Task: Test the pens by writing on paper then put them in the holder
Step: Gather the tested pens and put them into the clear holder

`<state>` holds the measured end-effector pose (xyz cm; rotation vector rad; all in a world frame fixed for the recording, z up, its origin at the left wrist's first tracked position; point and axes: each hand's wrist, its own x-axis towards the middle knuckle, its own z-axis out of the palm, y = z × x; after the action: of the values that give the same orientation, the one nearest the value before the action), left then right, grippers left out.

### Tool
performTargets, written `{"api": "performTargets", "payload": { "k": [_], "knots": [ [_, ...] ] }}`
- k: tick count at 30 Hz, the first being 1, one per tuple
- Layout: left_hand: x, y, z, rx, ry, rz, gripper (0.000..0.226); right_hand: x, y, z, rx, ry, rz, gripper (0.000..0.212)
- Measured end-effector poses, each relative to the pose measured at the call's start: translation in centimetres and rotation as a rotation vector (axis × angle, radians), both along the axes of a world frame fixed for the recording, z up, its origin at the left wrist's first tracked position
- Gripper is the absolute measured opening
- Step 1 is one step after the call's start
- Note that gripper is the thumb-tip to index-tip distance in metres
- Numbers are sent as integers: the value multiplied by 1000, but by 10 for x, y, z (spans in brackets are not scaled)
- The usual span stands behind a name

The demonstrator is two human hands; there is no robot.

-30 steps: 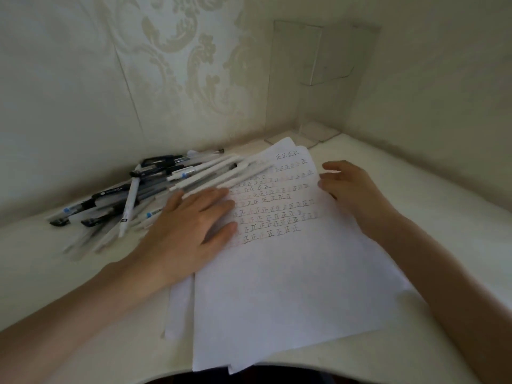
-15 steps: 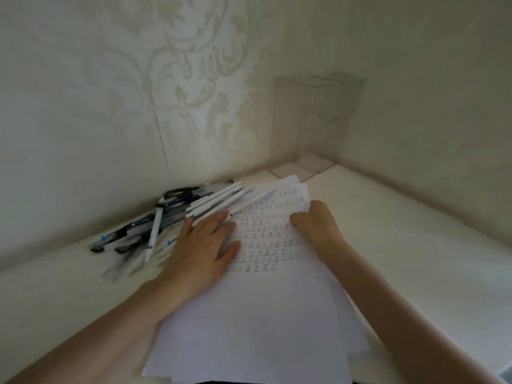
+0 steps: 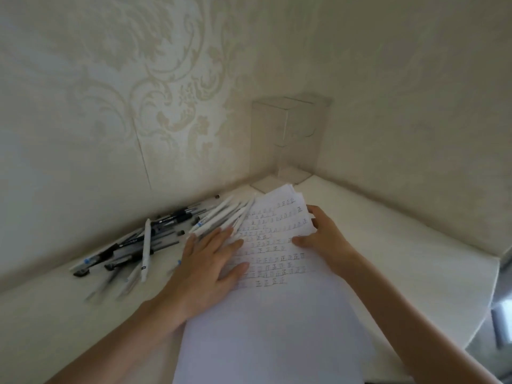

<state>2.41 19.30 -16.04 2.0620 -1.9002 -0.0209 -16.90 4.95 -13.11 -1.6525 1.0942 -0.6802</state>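
A stack of white paper (image 3: 277, 322) lies in front of me on the pale table, its far half covered in rows of small written marks. My left hand (image 3: 210, 264) rests flat on the paper's left edge, fingers spread. My right hand (image 3: 324, 236) lies on the right edge, thumb on top and fingers touching the sheets' corner. A pile of several pens (image 3: 155, 239), white and black-capped, lies to the left by the wall. The clear plastic holder (image 3: 288, 139) stands in the corner. No pen is in either hand.
Patterned walls meet in a corner behind the holder. The table (image 3: 401, 245) has a curved front edge at the right, with the floor beyond it. Bare tabletop stretches right of the paper.
The camera has tilted up and back. My right hand slid from the paper's middle to its right edge. The left hand stays flat on the left side.
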Motion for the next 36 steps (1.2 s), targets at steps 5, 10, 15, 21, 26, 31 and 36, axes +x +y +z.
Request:
{"api": "performTargets", "payload": {
  "k": [5, 10, 15, 21, 26, 31, 36],
  "knots": [
    [-28, -19, 6, 50, -48, -140, 105, -40, -25, -2, -51, 25, -14, 65],
    [-55, -46, 4, 75, -115, -167, 98, -78, -50, -5, -70, 16, -16, 65],
    [-68, -73, -4, 32, -167, -113, 113, -107, -83, 3, -105, 61, 47, 59],
    [-70, -79, -1, 31, -180, -124, 101, -102, -98, 12, -513, 728, -234, 63],
    [-54, -68, 0, -9, -267, -87, 56, -51, -59, 14, -495, 524, 128, 38],
    [-23, -48, 5, 25, -249, 88, 73, -1, -67, 0, -571, 648, 166, 47],
    [10, -29, 9, 154, -166, 276, 125, 31, -55, -9, -610, 653, 188, 33]
  ]
}}
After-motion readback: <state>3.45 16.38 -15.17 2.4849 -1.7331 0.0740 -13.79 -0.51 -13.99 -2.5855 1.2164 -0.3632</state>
